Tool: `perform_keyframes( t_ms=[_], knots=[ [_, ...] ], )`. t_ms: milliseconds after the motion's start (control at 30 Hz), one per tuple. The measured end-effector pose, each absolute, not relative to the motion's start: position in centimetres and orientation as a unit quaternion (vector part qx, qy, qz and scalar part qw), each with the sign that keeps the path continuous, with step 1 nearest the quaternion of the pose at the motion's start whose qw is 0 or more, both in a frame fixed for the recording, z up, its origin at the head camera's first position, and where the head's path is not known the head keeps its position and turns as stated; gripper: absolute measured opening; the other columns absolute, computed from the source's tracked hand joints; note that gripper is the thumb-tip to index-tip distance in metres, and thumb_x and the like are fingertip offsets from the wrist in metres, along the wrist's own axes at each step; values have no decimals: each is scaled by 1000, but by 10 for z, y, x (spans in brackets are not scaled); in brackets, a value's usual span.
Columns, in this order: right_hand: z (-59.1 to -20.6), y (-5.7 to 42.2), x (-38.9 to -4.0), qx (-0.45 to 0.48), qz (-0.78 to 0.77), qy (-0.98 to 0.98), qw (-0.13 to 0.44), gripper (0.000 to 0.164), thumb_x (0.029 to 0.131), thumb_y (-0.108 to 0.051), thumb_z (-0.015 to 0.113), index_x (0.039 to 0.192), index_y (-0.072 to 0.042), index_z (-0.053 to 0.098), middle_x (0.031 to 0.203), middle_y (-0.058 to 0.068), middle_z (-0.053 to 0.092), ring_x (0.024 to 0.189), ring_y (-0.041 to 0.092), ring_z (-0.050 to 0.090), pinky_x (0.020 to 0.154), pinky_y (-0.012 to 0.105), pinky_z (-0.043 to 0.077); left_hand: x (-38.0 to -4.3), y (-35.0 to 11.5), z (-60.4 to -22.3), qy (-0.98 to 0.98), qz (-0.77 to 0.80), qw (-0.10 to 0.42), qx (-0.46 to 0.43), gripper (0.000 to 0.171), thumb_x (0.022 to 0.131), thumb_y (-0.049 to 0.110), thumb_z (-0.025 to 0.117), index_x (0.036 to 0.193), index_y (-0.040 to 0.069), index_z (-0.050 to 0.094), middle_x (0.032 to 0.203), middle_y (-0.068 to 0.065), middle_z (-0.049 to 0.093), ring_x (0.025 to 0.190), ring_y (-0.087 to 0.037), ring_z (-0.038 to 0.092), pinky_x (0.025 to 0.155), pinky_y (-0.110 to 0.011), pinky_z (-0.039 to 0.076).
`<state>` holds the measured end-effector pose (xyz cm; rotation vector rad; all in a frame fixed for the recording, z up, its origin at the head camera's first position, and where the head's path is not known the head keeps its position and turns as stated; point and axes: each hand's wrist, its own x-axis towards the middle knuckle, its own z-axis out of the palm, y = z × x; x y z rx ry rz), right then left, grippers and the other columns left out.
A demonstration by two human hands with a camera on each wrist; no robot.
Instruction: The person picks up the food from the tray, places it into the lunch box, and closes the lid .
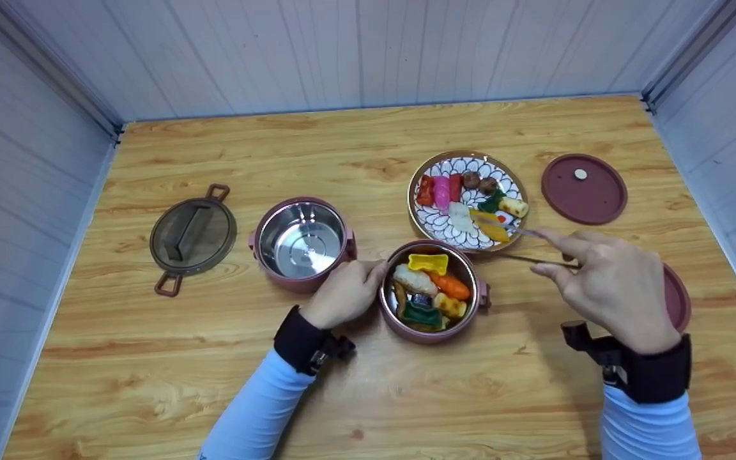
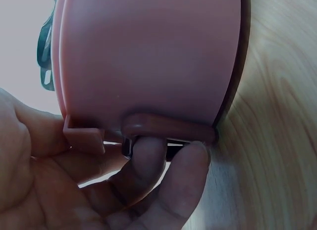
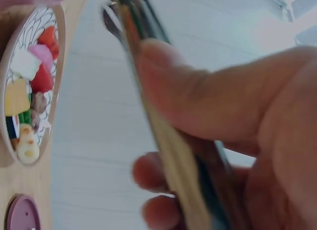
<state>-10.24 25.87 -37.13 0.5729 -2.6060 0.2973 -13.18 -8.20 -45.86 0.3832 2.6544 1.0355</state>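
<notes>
A mauve pot (image 1: 429,337) with a steel lining holds toy food pieces, among them a yellow bow-shaped piece (image 1: 429,262), an orange carrot (image 1: 450,285) and a dark green piece (image 1: 421,314). My left hand (image 1: 345,294) grips its left side, with fingers hooked at the side handle (image 2: 166,127) in the left wrist view. Metal tongs (image 3: 171,146) are pinched in my right hand (image 1: 617,287), their arms spread apart. One arm reaches over the yellow piece at the right of the patterned plate (image 1: 433,225); the other points toward the pot's far rim.
More toy food, including a pink piece (image 1: 441,191) and brown balls (image 1: 471,180), lies on the plate. Left of the filled pot stands a second mauve pot (image 1: 304,246), empty, then a dark pot lid (image 1: 193,235). Round mauve lids (image 1: 584,191) lie at the right. Pale walls enclose the table.
</notes>
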Motion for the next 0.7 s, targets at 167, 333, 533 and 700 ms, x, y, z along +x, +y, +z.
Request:
perform_keyframes(
  t_ms=[167, 333, 533, 700],
  knots=[
    [-375, 265, -109, 180, 126, -942, 255, 52, 72, -31, 89, 120, -19, 74, 66, -1, 59, 45, 11, 34, 38, 31, 21, -131, -82, -458, 916, 354, 125, 137, 40, 108, 34, 39, 109, 14, 73, 89, -3, 64, 87, -15, 61, 82, -39, 49],
    [-374, 268, -108, 177, 121, -950, 225, 49, 72, -30, 89, 118, -20, 75, 55, -5, 46, 44, 12, 31, 38, 32, 21, -131, -81, -458, 918, 351, 114, 145, 39, 108, 33, 38, 96, 15, 70, 90, -3, 64, 89, -15, 63, 83, -41, 50],
    [-374, 265, -107, 184, 119, -962, 164, 45, 74, -33, 87, 117, -24, 76, 49, -10, 31, 44, 12, 29, 38, 31, 21, -131, -82, -458, 919, 350, 115, 143, 39, 108, 33, 39, 108, 14, 73, 99, -2, 68, 97, -14, 64, 88, -40, 50],
    [-375, 265, -108, 183, 121, -965, 146, 44, 76, -36, 86, 118, -26, 75, 48, -11, 30, 44, 12, 29, 39, 31, 20, -131, -82, -458, 917, 352, 117, 146, 39, 108, 33, 39, 108, 13, 73, 98, -3, 67, 97, -15, 64, 88, -40, 50]
  ],
)
